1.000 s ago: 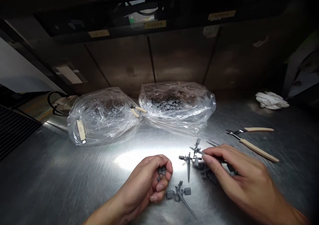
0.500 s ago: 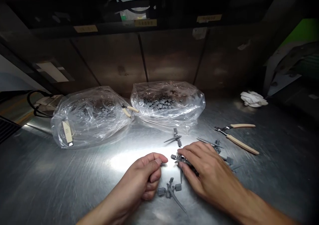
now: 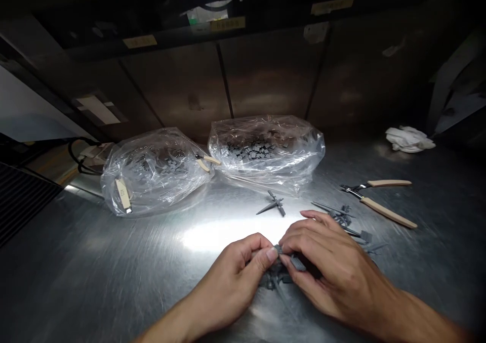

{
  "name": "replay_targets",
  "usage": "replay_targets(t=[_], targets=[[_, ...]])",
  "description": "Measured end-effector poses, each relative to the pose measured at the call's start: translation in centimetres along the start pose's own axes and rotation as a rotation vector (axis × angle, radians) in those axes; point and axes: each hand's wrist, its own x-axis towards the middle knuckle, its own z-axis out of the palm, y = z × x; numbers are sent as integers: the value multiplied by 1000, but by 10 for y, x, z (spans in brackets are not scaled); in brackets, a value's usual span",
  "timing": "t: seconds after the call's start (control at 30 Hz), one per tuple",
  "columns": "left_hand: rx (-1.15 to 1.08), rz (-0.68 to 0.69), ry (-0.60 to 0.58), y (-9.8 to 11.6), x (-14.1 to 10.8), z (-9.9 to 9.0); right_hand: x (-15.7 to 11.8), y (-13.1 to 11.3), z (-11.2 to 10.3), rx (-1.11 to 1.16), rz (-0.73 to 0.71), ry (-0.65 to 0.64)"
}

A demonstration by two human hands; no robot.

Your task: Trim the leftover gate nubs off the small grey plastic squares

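Observation:
My left hand (image 3: pixel 237 274) is closed, thumb and forefinger pinching a small grey plastic part (image 3: pixel 278 249) at the lower middle of the head view. My right hand (image 3: pixel 330 262) curls round the other side of the same part, its thumb and fingertips closed on it. A flat grey block (image 3: pixel 298 263) shows between the right thumb and fingers. Just below the hands, another grey piece (image 3: pixel 271 282) with a long spike lies blurred on the metal table. Beyond the hands sits a grey cross-shaped piece (image 3: pixel 274 204). More spiked grey pieces (image 3: pixel 343 216) lie beside my right hand, partly hidden by it.
Two clear plastic bags, one on the left (image 3: pixel 159 173) and one in the middle (image 3: pixel 266 151), hold small grey parts. Small cutters (image 3: pixel 205 162) lie between them. Larger cream-handled cutters (image 3: pixel 379 201) and a crumpled white cloth (image 3: pixel 409 139) are at right. The table (image 3: pixel 125 267) is metal.
My left hand has moved right to meet my right hand, and both now hold a grey part. The camera view has shifted, and the far cross-shaped piece appears turned.

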Motion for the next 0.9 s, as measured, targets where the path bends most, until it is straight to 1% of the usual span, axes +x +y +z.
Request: replay_targets(t=[0.07, 0.2, 0.27, 0.3, 0.33, 0.37, 0.4, 0.43, 0.47, 0.53, 0.6, 0.67, 0.73, 0.8, 0.87, 0.9], targets=[[-109, -38, -42, 1, -1, 2, 0, -1, -2, 54, -21, -1], [-464, -189, -212, 7, -4, 8, 4, -7, -7, 179, -41, 44], [-600, -254, -265, 11, -4, 6, 5, -9, -10, 228, -51, 78], [-669, -268, -256, 12, -3, 2, 5, -9, -12, 248, -51, 95], [-744, -270, -217, 13, -2, -3, 4, -7, -15, 265, -40, 114], [-836, -255, -152, 13, 0, -9, 3, -5, -18, 277, -18, 135], [-898, -215, -60, 13, 1, -15, 2, -2, -21, 277, 18, 150], [-928, -178, 15, 13, 3, -20, 1, 2, -24, 262, 57, 155], [-926, -183, 40, 12, 4, -23, 0, 6, -27, 226, 86, 131], [-874, -272, -20, 9, 6, -24, 0, 11, -32, 102, 93, 44], [-827, -351, -81, 6, 6, -19, 0, 12, -37, -24, 36, -12], [-807, -375, -56, 3, 6, -15, -3, 7, -42, -75, -47, -31], [-808, -372, -2, 1, 5, -14, -7, -2, -43, -42, -104, -86], [-823, -364, -4, 0, 5, -15, -14, -11, -38, -13, -86, -191], [-856, -347, -67, 1, 4, -15, -20, -17, -29, -62, -12, -332], [-873, -338, -100, 2, 4, -15, -23, -19, -23, -95, -11, -377]])
